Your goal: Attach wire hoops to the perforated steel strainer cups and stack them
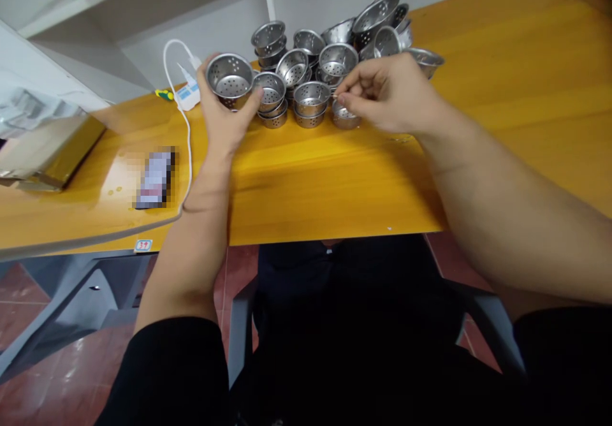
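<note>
My left hand [222,110] is wrapped round a perforated metal cup [230,74], thumb on the right side and fingers behind. The cup is tilted, its open mouth showing, at the left end of a group of similar cups. My right hand [387,91] pinches with thumb and forefinger at the rim of another perforated metal cup [345,118] at the front right. The hand hides much of that cup. Between my hands stand short stacks of cups, among them a front middle stack [310,104] and a left stack [271,94].
Larger perforated bowls [375,18] lie heaped behind, against the wall. Left on the wooden table [306,190] are a phone [155,177], a white cable [189,152] with a plug block [188,96], a yellow-green item [164,94] and a cardboard box [52,152].
</note>
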Available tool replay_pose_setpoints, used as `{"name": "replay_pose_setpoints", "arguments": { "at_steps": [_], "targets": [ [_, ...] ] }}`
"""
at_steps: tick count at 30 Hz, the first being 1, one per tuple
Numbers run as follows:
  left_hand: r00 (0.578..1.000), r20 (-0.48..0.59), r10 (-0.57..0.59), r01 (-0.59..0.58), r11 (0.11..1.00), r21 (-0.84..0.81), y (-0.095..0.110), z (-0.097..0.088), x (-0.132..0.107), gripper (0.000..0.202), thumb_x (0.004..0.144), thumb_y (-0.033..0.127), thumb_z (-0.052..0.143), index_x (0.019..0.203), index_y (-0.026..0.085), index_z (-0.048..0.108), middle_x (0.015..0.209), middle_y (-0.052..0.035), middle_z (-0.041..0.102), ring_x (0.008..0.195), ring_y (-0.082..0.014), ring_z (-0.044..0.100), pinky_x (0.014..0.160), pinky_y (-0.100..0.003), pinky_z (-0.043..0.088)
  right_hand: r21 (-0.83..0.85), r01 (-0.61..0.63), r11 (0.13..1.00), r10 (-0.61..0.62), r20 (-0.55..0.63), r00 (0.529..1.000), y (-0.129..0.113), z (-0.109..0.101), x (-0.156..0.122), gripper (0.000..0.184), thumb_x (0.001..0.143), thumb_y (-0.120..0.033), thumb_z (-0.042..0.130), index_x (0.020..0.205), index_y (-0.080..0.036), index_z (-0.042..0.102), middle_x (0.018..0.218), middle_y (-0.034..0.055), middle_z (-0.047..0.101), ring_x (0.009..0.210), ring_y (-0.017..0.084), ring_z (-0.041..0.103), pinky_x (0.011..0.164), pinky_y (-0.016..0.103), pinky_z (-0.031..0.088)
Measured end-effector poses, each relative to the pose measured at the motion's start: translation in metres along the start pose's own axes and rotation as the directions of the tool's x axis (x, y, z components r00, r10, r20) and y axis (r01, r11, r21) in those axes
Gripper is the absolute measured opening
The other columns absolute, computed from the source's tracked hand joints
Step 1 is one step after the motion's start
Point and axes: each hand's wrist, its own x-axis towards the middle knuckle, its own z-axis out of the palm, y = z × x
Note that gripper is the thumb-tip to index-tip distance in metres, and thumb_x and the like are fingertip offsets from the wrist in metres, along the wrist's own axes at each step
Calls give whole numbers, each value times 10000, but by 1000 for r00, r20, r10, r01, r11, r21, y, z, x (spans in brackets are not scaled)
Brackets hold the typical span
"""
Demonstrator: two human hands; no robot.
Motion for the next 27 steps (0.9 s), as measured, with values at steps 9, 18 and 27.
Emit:
{"name": "replay_pose_setpoints", "arguments": {
  "at_steps": [9, 18, 27],
  "targets": [
    [979, 139, 149, -111, 962, -248, -3, 60, -17, 940, 890, 781, 1119, 1603, 462, 596, 1675, -73, 751, 1656, -430, 725, 1432, -597, 645, -28, 161, 987, -163, -165, 973, 22, 3, 10, 497, 1112, -730, 1023, 1093, -273, 826, 809, 8, 679, 683, 185, 532, 688, 380, 504],
    [923, 202, 328, -243, 903, -355, -31, 68, -22, 915, 891, 923, 1059, 1608, 545, 635, 1571, -34, 781, 1456, -421, 774, 1260, -702, 642, -45, 257, 966, -260, -145, 955, 37, 6, 13, 289, 1188, -484, 1029, 1151, -240, 877, 817, 19, 745, 636, 156, 593, 599, 322, 513],
    [940, 127, 317, -250, 892, -377, -33, 81, -23, 1040, 824, 1025, 1060, 1557, 440, 610, 1533, -89, 750, 1415, -403, 773, 1248, -604, 662, -36, 270, 962, -273, -119, 955, 37, 8, 12, 361, 1187, -557, 1022, 1152, -227, 881, 810, 24, 742, 645, 161, 631, 597, 321, 536]
  ]
}}
